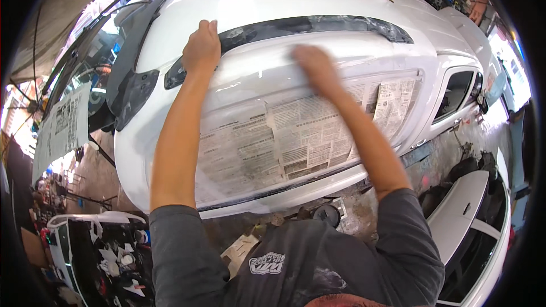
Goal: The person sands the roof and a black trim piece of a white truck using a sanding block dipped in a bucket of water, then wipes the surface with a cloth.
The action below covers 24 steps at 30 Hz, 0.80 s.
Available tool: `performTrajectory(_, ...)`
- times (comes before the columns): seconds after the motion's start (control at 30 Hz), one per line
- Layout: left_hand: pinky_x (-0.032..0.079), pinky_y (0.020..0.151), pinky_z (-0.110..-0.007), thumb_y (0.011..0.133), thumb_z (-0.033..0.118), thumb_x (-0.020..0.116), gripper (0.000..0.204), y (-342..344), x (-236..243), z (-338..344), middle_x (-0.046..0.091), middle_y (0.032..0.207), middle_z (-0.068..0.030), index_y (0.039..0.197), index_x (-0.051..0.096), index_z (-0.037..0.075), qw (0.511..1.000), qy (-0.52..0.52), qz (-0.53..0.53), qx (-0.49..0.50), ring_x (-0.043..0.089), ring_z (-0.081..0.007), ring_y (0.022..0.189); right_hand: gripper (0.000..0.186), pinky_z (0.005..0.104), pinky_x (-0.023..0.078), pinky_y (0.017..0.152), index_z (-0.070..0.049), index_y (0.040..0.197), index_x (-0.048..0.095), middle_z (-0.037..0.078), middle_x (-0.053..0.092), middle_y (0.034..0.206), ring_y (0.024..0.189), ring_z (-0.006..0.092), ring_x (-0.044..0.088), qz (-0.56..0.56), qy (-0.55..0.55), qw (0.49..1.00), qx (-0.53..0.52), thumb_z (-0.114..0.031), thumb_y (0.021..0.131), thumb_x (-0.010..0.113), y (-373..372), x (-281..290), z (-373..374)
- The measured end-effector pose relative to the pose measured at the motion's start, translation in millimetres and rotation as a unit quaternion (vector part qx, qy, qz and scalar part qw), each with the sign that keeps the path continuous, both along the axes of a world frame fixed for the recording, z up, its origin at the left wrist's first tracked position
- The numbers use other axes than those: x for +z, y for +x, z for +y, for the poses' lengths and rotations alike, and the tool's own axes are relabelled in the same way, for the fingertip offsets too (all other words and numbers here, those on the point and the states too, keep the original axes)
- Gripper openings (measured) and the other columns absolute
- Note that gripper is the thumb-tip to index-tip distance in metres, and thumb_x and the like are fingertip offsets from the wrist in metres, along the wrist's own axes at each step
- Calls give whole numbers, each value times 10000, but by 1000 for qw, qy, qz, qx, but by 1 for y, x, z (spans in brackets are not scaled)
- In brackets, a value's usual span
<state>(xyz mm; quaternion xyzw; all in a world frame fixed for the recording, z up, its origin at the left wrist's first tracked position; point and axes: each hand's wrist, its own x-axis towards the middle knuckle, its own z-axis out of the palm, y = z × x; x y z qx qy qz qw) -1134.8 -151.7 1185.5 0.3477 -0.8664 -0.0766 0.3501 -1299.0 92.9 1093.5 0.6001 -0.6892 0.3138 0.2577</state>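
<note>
A white car body (250,77) fills the middle of the view, its side window masked with newspaper (307,128). Along the roof edge runs a long black roof rail (273,29) with whitish smears. My left hand (202,48) is closed around this rail toward its left end, the fingertips curled upward. Farther right, my right hand (314,67) lies against the white panel between the rail and the newspaper. Motion smears its fingers, and I cannot tell whether anything is under them.
More newspaper (62,128) hangs at the car's left end. A side mirror (482,102) sticks out at the far right. Below left stands a vehicle (71,250) with papers and clutter in it. Another white car (455,216) is at the lower right. A round dark object (326,215) lies near my chest.
</note>
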Motion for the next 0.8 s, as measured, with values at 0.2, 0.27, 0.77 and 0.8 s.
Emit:
performTrajectory(0.2, 532, 839, -548, 1079, 476, 334, 451, -15, 6, 26, 722, 1022, -192, 1162, 600, 121, 1000, 3, -8, -7, 691, -425, 975, 248, 475, 507, 942, -93, 1167, 708, 162, 727, 1101, 1061, 354, 659, 48, -63, 961, -264, -161, 997, 541, -114, -8, 140)
performTrajectory(0.27, 534, 842, -547, 1079, 476, 334, 452, -11, 9, 21, 724, 1029, -187, 1162, 602, 122, 1000, 3, -12, 0, 693, -420, 977, 219, 478, 508, 940, -85, 1144, 698, 173, 722, 1071, 1042, 367, 661, 68, -105, 974, -189, -123, 975, 563, -38, -17, 60)
performTrajectory(0.77, 536, 854, -539, 1071, 452, 373, 430, -16, 5, 18, 721, 1022, -159, 1108, 619, 100, 1000, -26, -6, -7, 682, -405, 984, 293, 470, 531, 947, -26, 1076, 730, 198, 734, 1098, 989, 374, 697, 34, -86, 972, -218, -38, 909, 489, -74, 25, 92)
performTrajectory(0.8, 537, 849, -537, 1071, 449, 373, 428, -17, 5, 19, 722, 1013, -156, 1103, 619, 100, 1000, -15, -7, -3, 684, -404, 979, 282, 465, 527, 958, -26, 1058, 735, 185, 735, 1112, 1017, 371, 692, 37, -73, 979, -186, -46, 913, 494, -77, 20, 82)
